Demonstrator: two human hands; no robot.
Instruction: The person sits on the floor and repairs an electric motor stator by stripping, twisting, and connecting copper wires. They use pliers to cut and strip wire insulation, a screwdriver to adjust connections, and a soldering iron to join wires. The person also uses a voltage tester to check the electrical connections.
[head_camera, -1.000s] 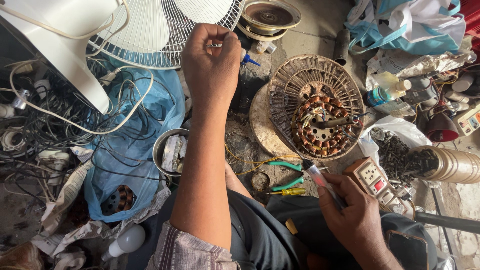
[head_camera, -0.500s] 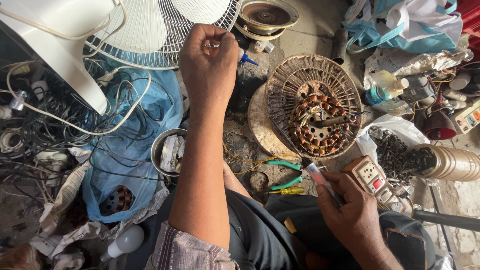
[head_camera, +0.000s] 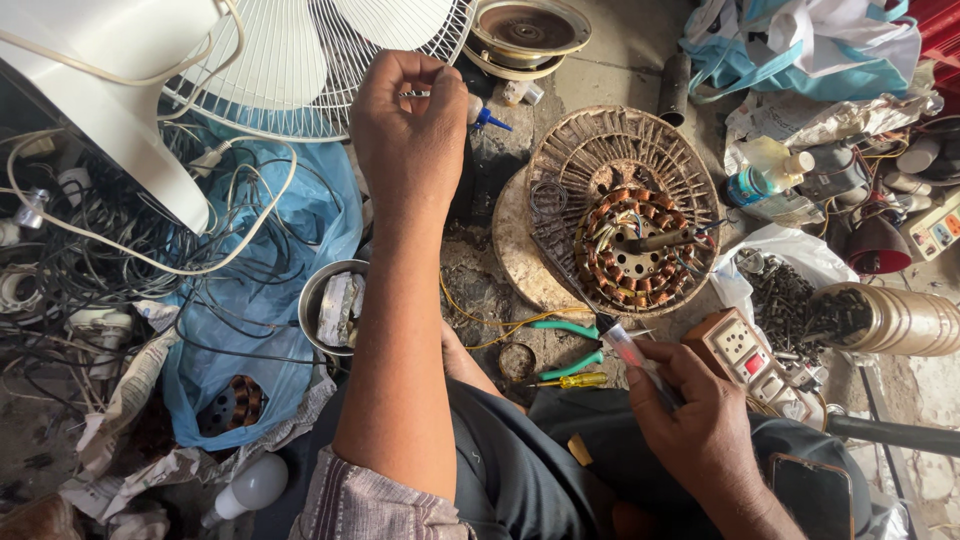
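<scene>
Little open floor showed anywhere: tangled cables (head_camera: 90, 270) crowded the left, a white fan guard (head_camera: 300, 80) the top, bags and bottles the right edge. The left hand (head_camera: 410, 130) was raised near the fan guard, fingers pinched shut on something small; what it was could not be told. The right hand (head_camera: 690, 410) sat low, closed around a clear-handled tester (head_camera: 625, 345), its tip pointing toward the fan motor (head_camera: 625, 215). That motor, with copper windings, lay on a round wooden block between the hands, apart from both. Green-handled pliers (head_camera: 565, 340) lay just beside the right hand, and a brown socket box (head_camera: 745, 360) with a red switch touched it.
</scene>
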